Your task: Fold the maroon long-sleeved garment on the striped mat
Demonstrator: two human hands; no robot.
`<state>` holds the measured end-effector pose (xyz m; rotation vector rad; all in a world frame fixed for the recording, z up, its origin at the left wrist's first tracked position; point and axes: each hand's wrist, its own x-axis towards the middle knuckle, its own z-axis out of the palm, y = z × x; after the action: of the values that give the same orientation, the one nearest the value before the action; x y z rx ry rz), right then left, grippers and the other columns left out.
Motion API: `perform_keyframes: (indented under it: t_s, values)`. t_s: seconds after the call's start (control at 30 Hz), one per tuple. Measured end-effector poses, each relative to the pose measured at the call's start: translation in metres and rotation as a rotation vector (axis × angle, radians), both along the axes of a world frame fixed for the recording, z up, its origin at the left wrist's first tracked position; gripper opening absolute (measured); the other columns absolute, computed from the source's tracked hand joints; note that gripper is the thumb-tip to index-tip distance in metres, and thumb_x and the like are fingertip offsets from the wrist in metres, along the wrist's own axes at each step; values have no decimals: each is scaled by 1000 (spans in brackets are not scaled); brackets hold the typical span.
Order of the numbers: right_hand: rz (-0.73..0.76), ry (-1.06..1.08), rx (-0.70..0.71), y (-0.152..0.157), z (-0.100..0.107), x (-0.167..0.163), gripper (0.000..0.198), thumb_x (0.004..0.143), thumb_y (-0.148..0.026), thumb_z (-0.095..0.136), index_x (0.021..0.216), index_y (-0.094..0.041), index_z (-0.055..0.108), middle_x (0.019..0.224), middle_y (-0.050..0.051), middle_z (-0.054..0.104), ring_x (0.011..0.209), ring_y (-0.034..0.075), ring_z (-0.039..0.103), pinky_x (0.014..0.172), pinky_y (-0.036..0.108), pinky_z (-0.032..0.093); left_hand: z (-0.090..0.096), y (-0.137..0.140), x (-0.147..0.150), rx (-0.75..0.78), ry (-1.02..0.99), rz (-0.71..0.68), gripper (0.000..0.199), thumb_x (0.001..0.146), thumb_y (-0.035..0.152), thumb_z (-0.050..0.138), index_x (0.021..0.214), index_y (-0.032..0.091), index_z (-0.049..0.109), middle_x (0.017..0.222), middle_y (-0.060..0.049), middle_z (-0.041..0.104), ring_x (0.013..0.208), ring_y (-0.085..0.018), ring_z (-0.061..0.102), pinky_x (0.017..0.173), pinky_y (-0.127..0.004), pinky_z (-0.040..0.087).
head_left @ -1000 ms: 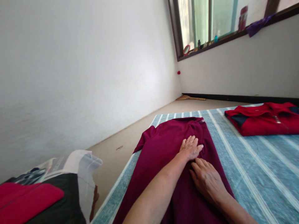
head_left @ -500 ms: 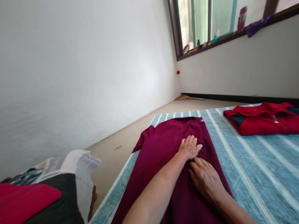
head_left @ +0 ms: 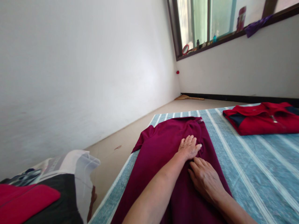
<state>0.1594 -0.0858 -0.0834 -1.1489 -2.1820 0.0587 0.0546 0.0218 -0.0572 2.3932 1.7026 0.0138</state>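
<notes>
A maroon short-sleeved shirt (head_left: 161, 149) lies spread on a blue-and-white striped sheet (head_left: 252, 161), one sleeve sticking out at its left edge. My left hand (head_left: 189, 147) rests flat on its upper right part, fingers stretched out. Just below it, my right hand (head_left: 205, 177) lies on the same fabric, its fingers slightly bent and the thumb apart. Neither hand visibly grips the cloth. A small pale label shows near the collar at the far end. The shirt's lower end runs out of view beneath my forearms.
A folded red jacket (head_left: 263, 119) with dark blue panels lies at the right. At the lower left are red and black clothes (head_left: 28, 196) beside a whitish bag (head_left: 81, 174). A broom (head_left: 189, 97) lies in the corner, below a window sill (head_left: 224, 40) holding small items.
</notes>
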Motion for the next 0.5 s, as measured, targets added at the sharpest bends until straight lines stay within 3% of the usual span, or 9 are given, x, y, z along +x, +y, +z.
perform_keyframes:
  t_s: [0.5]
  values:
    - [-3,3,10,0,-1,0,9,86,-15,51,80,-20,55,84,5,56,83,22,54,79,36,40,3,-3,1,17,11,3,66,94,55,12,144,15,28,155,-10,21,143,-22,14,115,-46,14]
